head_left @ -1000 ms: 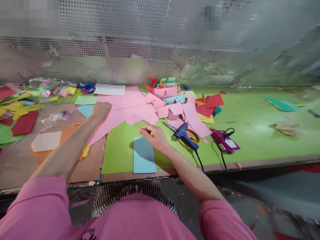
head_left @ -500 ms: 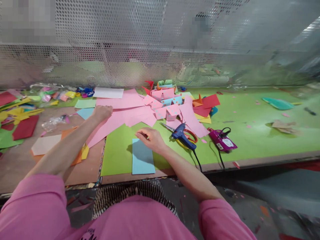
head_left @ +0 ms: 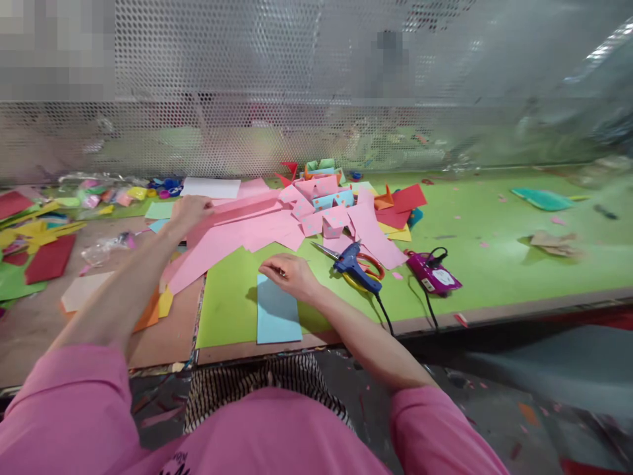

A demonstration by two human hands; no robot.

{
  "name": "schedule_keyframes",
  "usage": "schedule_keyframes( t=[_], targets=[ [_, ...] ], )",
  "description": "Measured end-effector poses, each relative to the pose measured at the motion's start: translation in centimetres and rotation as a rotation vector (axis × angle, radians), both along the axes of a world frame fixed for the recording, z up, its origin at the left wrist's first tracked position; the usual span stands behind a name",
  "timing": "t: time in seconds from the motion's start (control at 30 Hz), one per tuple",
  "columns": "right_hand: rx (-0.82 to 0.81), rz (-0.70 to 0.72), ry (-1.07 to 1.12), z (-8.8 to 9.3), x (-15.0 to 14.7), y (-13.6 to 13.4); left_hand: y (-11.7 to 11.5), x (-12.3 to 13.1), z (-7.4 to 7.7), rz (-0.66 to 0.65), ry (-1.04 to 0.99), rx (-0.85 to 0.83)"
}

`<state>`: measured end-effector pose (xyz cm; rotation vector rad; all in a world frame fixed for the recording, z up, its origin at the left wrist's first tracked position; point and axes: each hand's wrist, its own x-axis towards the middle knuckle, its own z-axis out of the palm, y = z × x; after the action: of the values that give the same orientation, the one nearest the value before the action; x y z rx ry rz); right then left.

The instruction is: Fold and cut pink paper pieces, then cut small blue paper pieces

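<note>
One green worktop (head_left: 494, 277), perforated screen (head_left: 247, 59), littered floor (head_left: 357, 390), left hand (head_left: 190, 214) pinching pink sheet (head_left: 247, 210), right hand (head_left: 293, 274) apart, curled, contents unclear

The green tabletop (head_left: 475, 264) offers a wide lane between the purple box (head_left: 434, 274) and the crumpled brown paper (head_left: 554, 244); a narrower one runs left of the light-blue card (head_left: 279, 313); the right hand (head_left: 291, 274) hangs over that card's far end; the blue glue gun (head_left: 356, 267), lying across scissors (head_left: 376, 266), bars the way rightward with its cord (head_left: 384, 313); upright dotted papers (head_left: 316, 188) and the perforated screen (head_left: 237, 138) block the far side.
</note>
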<state>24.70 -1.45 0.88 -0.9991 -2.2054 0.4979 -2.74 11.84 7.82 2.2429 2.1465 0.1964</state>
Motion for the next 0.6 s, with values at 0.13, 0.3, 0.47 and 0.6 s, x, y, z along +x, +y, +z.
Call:
schedule_keyframes(
  t=[0.13,0.3,0.47,0.6],
  targets=[
    [0.055,-0.047,0.014,0.0,0.2,0.0,-3.5,1.0,1.6,0.059,0.066,0.043],
    [0.250,-0.205,-0.054,1.4,0.6,-0.1,-12.6,3.7,2.1,-0.006,0.121,0.072],
    [0.195,-0.192,-0.242,2.9,0.9,-4.7,-20.2,4.7,1.2,-0.121,0.270,0.076],
    [0.002,0.078,-0.565,2.1,2.0,-9.7,-21.6,3.3,0.3,0.119,0.056,0.219]
  ],
)
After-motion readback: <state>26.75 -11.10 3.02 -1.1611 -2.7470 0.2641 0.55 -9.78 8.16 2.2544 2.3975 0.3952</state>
